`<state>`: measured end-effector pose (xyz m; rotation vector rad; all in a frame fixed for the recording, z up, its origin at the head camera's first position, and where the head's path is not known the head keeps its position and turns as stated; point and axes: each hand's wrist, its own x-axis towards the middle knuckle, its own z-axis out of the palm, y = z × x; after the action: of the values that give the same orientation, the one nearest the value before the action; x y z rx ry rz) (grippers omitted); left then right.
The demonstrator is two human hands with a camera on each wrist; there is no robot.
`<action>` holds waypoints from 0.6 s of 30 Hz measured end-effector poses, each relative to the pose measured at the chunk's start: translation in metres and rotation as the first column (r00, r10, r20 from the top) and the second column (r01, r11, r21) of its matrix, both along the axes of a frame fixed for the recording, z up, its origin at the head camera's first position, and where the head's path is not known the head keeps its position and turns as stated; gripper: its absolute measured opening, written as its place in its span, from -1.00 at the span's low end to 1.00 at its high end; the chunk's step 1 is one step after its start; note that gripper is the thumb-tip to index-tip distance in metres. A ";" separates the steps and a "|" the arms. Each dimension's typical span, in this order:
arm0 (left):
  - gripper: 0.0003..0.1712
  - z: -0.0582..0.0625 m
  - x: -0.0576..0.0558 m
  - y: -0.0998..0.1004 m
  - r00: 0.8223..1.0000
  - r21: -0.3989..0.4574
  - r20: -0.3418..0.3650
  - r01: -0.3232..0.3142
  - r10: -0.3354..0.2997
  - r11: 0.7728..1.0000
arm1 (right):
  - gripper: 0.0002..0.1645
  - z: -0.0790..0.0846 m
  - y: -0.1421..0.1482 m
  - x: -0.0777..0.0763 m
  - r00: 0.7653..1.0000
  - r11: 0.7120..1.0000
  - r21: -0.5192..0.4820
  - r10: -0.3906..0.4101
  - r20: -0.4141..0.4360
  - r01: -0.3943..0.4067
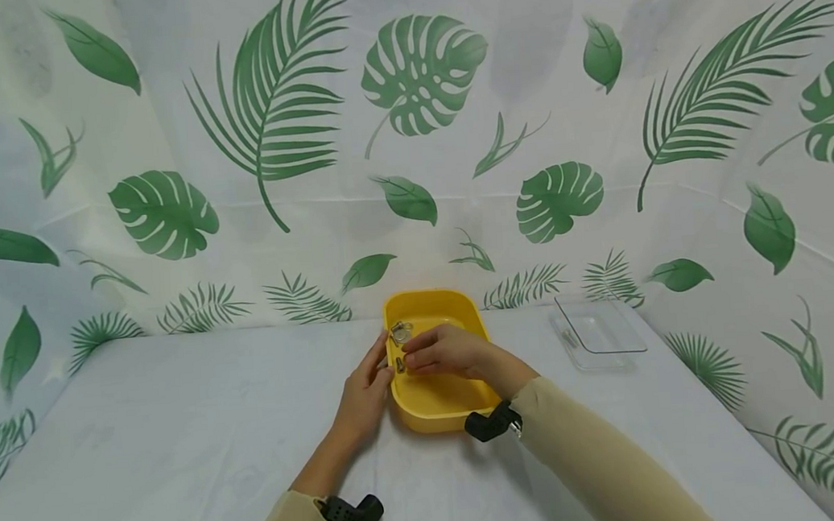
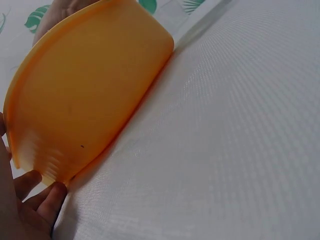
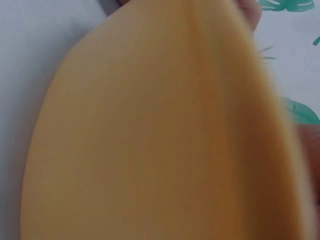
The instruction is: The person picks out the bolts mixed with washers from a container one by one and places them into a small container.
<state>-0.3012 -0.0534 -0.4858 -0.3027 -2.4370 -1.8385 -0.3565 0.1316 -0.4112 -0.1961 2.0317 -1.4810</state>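
Note:
A yellow plastic tub (image 1: 441, 404) with rounded corners stands on the table. My left hand (image 1: 365, 393) holds its left side, the fingers spread along the outer wall and the thumb near the rim; the left wrist view shows fingertips (image 2: 59, 192) low against the wall. My right hand (image 1: 447, 351) reaches over the tub with bent fingers. Its fingertips are right at a small metal piece (image 1: 400, 365) by the left wall; I cannot tell whether they pinch it. Several more small metal pieces (image 1: 401, 332) lie just beyond. Tub wall fills the right wrist view, hiding the fingertips.
A clear, square-rimmed container (image 1: 600, 336) stands to the right of the tub, with a small object (image 1: 568, 336) showing at its left side. White cloth covers the table (image 1: 182, 438). Behind it hangs a leaf-print curtain (image 1: 329, 242).

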 end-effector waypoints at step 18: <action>-0.29 -0.002 -0.001 0.000 1.000 0.006 -0.021 -0.001 0.002 1.000 | -0.59 -0.021 -0.013 -0.005 0.996 0.996 0.010 -0.085 0.008 0.085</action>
<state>-0.3023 -0.0534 -0.4874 -0.3180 -2.4168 -1.8322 -0.3611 0.1186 -0.4318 -0.1002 2.0628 -1.5202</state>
